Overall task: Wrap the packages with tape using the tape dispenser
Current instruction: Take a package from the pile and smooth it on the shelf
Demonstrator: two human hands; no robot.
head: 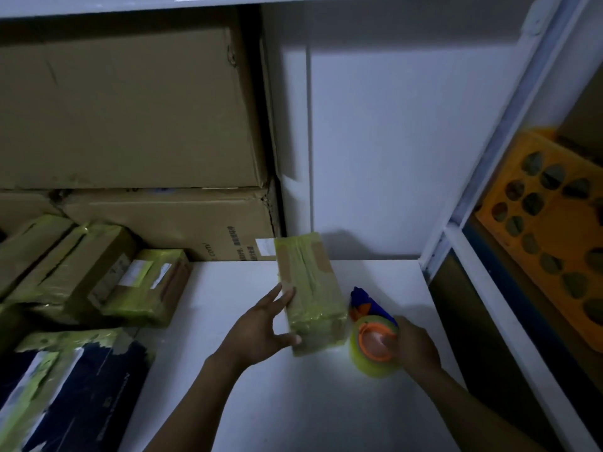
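A small cardboard package (310, 288) wrapped in yellowish tape lies on the white table (293, 402). My left hand (264, 324) touches its left side, fingers spread along the edge and thumb at its near corner. Just right of the package stands the tape dispenser (372, 337), with a blue body, an orange hub and a roll of clear yellowish tape. My right hand (414, 347) grips the dispenser from the right.
Several taped packages (98, 272) are piled at the left, with a dark taped box (75, 386) nearer me. Large cardboard boxes (130, 109) are stacked behind them. A white shelf frame (489, 190) and an orange crate (554, 230) stand at the right.
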